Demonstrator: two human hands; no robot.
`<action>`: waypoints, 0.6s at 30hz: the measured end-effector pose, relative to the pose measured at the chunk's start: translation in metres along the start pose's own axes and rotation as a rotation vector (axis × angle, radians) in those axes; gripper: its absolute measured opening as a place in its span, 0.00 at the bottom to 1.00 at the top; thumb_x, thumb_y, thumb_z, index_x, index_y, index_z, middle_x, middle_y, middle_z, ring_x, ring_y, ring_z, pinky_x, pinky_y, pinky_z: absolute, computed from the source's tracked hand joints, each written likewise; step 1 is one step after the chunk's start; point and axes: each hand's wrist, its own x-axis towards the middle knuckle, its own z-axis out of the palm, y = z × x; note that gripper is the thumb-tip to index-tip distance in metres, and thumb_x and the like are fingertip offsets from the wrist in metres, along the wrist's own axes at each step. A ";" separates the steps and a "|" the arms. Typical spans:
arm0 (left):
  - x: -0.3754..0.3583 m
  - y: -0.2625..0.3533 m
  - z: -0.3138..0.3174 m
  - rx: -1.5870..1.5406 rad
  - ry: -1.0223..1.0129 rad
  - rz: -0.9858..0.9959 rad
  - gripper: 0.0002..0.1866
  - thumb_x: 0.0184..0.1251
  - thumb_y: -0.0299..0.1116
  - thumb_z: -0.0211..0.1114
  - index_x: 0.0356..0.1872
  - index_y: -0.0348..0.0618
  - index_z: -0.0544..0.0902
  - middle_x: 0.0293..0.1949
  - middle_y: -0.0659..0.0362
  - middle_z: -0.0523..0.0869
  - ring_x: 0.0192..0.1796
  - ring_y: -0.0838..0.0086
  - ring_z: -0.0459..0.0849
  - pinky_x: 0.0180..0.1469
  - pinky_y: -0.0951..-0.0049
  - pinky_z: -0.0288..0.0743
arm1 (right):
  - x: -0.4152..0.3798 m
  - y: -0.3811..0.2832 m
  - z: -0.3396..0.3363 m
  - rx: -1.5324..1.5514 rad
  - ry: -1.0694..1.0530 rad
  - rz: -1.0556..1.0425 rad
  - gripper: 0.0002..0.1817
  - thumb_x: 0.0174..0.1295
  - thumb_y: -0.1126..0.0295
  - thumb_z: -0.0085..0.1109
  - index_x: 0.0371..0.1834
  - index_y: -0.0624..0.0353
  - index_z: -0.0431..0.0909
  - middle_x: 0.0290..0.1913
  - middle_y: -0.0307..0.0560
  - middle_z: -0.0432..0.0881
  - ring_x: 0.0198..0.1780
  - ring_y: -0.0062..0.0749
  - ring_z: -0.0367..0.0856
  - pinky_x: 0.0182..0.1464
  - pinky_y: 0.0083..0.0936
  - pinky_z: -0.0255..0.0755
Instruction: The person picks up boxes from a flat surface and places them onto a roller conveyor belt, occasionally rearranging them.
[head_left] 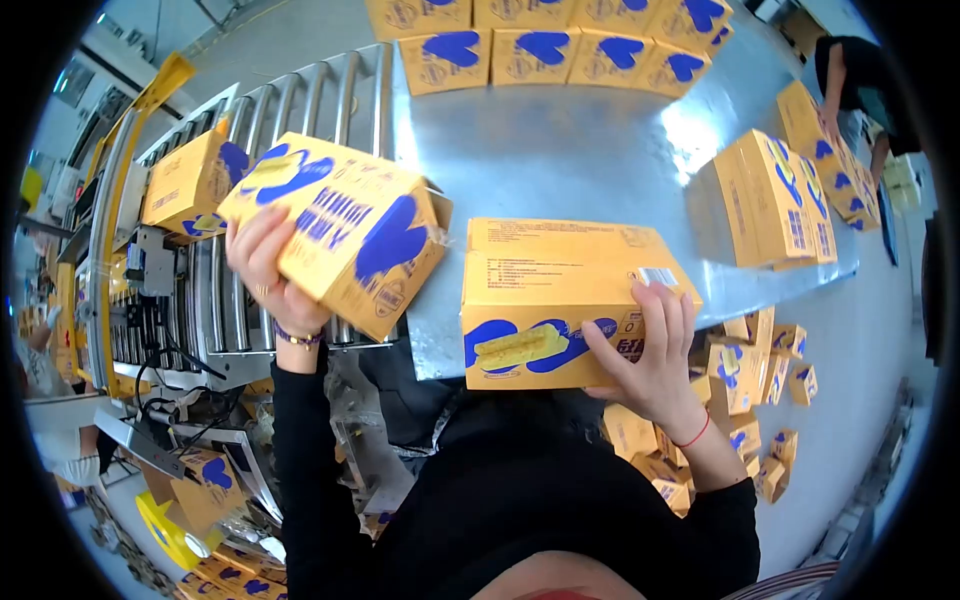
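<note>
My left hand (272,265) grips a yellow cardboard box (340,225) with blue printing, fingers on its printed face. That box is tilted and raised over the gap between the roller conveyor and the metal table. My right hand (650,350) is closed around the right end of a second yellow carton (570,270), its thumb on the front face and fingers over the top edge. This carton rests near the front edge of the metal table (560,150), fine print and a barcode on its upper side.
Another box (190,185) stands on the roller conveyor (290,105) at left. Rows of boxes (535,58) line the table's far edge, with more (770,200) at right. Several boxes (735,375) lie below on the right. A person (860,85) touches boxes at upper right.
</note>
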 end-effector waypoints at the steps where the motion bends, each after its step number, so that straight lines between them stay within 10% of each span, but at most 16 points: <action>1: -0.023 -0.004 0.004 0.058 0.056 0.050 0.27 0.78 0.56 0.39 0.53 0.46 0.77 0.54 0.54 0.82 0.62 0.59 0.79 0.76 0.43 0.55 | -0.007 -0.002 0.003 -0.058 0.021 0.011 0.42 0.46 0.43 0.75 0.70 0.23 0.72 0.71 0.60 0.60 0.74 0.59 0.58 0.75 0.59 0.50; 8: -0.038 0.037 -0.044 0.001 -0.287 -0.017 0.15 0.77 0.35 0.46 0.54 0.41 0.78 0.56 0.50 0.83 0.64 0.54 0.80 0.76 0.39 0.56 | -0.075 0.036 0.040 -0.189 0.230 0.041 0.33 0.58 0.48 0.72 0.67 0.10 0.70 0.69 0.54 0.58 0.70 0.57 0.60 0.72 0.54 0.54; 13: -0.010 0.070 -0.048 0.116 -0.354 -0.170 0.12 0.72 0.22 0.52 0.45 0.34 0.84 0.51 0.48 0.86 0.58 0.55 0.82 0.76 0.48 0.61 | -0.115 0.060 0.044 -0.160 0.277 0.241 0.46 0.53 0.49 0.77 0.73 0.46 0.62 0.67 0.56 0.61 0.68 0.55 0.63 0.71 0.56 0.57; 18: 0.011 0.135 -0.034 0.137 -0.401 0.274 0.13 0.71 0.21 0.54 0.48 0.38 0.86 0.52 0.50 0.86 0.57 0.54 0.84 0.72 0.43 0.67 | -0.115 0.054 -0.033 -0.202 0.104 0.290 0.45 0.35 0.49 0.82 0.66 0.36 0.80 0.69 0.61 0.64 0.70 0.63 0.63 0.69 0.61 0.58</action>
